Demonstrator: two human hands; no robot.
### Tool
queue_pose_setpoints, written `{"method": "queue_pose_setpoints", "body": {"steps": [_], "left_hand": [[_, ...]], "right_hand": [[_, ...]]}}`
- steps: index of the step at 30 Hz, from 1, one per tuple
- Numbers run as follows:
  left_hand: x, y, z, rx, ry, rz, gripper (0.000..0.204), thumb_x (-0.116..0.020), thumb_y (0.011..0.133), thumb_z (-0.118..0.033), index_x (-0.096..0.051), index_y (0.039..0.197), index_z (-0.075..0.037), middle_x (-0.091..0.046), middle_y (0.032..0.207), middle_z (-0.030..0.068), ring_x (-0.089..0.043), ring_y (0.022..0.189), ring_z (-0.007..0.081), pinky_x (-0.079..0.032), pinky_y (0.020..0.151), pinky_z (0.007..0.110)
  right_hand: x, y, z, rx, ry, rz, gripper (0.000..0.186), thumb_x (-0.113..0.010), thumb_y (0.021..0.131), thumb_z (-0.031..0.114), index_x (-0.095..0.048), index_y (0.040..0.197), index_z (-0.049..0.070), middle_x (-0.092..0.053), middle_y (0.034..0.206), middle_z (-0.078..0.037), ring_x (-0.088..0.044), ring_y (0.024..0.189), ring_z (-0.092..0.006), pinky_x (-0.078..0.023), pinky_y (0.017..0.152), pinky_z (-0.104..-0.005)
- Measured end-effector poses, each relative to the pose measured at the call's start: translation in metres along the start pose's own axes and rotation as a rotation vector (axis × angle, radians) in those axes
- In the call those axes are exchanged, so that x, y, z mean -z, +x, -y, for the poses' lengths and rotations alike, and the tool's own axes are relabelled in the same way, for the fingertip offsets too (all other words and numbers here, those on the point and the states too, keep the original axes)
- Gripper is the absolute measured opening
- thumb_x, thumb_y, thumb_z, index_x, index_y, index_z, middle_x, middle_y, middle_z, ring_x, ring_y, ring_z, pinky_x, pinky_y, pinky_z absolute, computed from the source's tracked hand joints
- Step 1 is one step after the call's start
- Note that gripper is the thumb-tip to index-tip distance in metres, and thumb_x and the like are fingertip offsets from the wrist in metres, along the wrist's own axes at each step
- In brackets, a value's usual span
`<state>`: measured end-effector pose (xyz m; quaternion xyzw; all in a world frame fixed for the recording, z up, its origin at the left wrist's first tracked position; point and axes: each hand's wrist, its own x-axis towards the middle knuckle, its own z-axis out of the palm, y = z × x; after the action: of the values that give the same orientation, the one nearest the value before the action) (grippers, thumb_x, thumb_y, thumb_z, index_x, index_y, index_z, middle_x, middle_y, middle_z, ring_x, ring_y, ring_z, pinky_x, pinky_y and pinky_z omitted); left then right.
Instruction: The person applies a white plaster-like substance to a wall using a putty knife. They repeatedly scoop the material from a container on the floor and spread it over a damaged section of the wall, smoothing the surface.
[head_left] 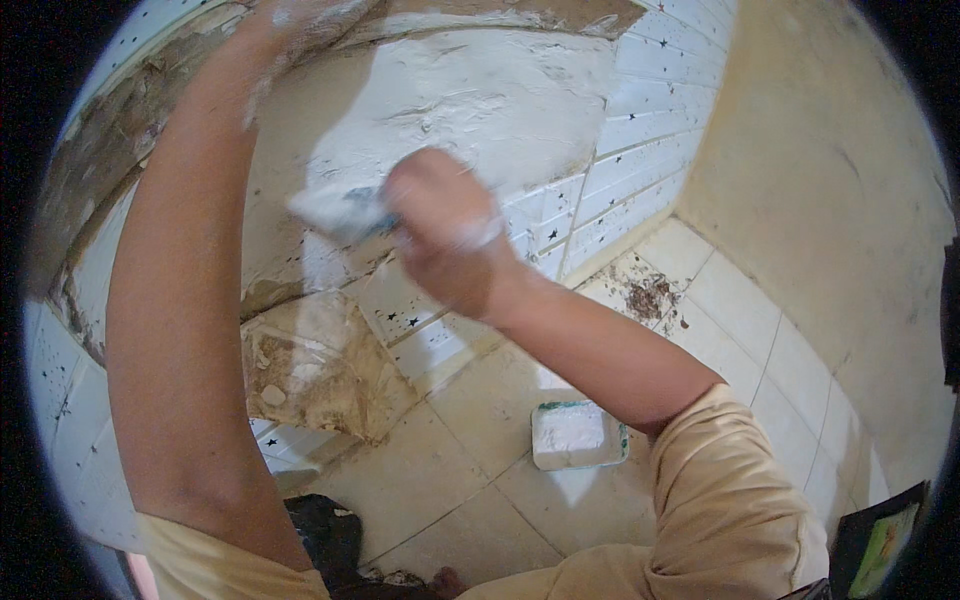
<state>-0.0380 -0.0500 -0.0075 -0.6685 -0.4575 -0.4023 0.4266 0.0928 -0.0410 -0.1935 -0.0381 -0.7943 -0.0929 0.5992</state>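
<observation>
My right hand [440, 215], smeared by motion, is closed around a putty knife whose blade [335, 208] points left and carries white paste. The blade is in front of a wall patch [470, 100] spread with rough white plaster; whether it touches the surface I cannot tell. My left arm reaches up along the left side. At the top edge, my left hand [320, 12] is dusted white beside the bare brown strip above the plaster, its fingers cut off by the picture's edge.
A small rectangular tub [540, 458] of white paste stands on the tiled floor. White panels with dark stars [640, 130] flank the patch. A stained brown piece [330, 370] is below it. Dark debris [650, 298] lies near the right wall [830, 200]. A black bag-like object [325, 535] is lower left.
</observation>
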Motion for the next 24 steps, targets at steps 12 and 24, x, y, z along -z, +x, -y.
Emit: {"method": "queue_pose_setpoints", "body": {"steps": [12,24], "left_hand": [[0.003,-0.001,-0.006,0.09,-0.03,0.067,0.014,-0.067,0.069,-0.015,-0.066,0.073,-0.002,-0.064,0.07,0.0177,-0.063,0.064,0.0273,-0.049,0.061,0.035],[0.006,0.003,0.008,-0.141,0.179,-0.123,0.015,-0.07,0.065,-0.019,-0.067,0.07,-0.005,-0.064,0.069,0.017,-0.062,0.066,0.0307,-0.049,0.063,0.039]], "right_hand": [[0.033,0.035,-0.162,-0.886,0.514,-0.123,0.02,-0.065,0.078,0.004,-0.06,0.096,-0.003,-0.061,0.081,-0.006,-0.058,0.07,-0.0154,-0.05,0.063,-0.0283],[0.088,-0.027,-0.225,-0.792,-0.504,-0.424,0.021,-0.065,0.078,0.019,-0.062,0.079,-0.002,-0.063,0.088,-0.017,-0.061,0.07,-0.0307,-0.048,0.064,-0.0403]]}}
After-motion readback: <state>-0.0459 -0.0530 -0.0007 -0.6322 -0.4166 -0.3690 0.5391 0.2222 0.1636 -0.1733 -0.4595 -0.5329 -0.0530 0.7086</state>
